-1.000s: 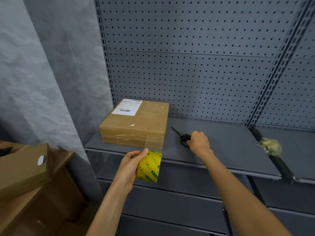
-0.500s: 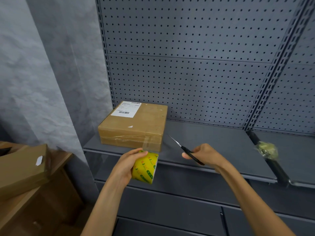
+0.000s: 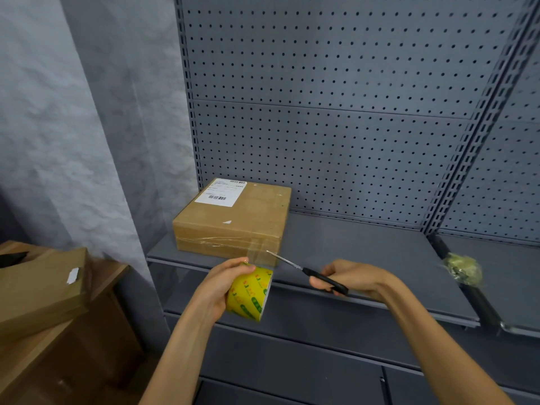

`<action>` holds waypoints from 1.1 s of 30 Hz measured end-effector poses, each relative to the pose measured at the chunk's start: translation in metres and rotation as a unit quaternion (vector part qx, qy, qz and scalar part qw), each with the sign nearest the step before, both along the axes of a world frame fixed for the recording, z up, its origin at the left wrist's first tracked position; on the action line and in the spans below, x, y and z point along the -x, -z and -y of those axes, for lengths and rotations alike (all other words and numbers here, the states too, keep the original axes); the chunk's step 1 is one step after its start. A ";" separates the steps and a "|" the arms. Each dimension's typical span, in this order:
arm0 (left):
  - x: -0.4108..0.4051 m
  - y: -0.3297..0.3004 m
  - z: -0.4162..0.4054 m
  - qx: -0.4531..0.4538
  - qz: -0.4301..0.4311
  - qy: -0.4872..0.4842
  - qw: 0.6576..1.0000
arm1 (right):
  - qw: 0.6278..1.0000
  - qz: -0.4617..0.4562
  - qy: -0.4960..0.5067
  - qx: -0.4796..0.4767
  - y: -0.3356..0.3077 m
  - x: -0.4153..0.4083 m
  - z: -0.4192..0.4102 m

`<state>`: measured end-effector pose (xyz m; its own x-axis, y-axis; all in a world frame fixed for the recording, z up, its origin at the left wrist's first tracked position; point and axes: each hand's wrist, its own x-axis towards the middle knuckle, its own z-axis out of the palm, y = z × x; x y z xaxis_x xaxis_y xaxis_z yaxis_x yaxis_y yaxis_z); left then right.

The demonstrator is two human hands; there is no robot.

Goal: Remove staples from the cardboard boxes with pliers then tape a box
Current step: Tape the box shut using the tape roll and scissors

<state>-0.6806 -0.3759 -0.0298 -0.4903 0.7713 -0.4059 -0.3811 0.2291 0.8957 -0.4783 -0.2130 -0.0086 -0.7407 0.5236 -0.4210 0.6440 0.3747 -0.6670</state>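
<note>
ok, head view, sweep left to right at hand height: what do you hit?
Brown cardboard box with torn white label → left hand → yellow-printed roll of clear tape → black-handled scissors → right hand → crumpled yellowish wad of used tape on the grey metal shelf.

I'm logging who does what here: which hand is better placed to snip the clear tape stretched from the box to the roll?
Right. The right hand already grips the black-handled scissors, blade tips at the stretched clear tape strip. The left hand holds the yellow tape roll below the brown cardboard box.
</note>
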 end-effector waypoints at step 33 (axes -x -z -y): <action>0.005 0.000 -0.012 0.052 -0.046 0.005 0.998 | 0.999 -0.039 0.022 -0.001 -0.001 0.024 -0.025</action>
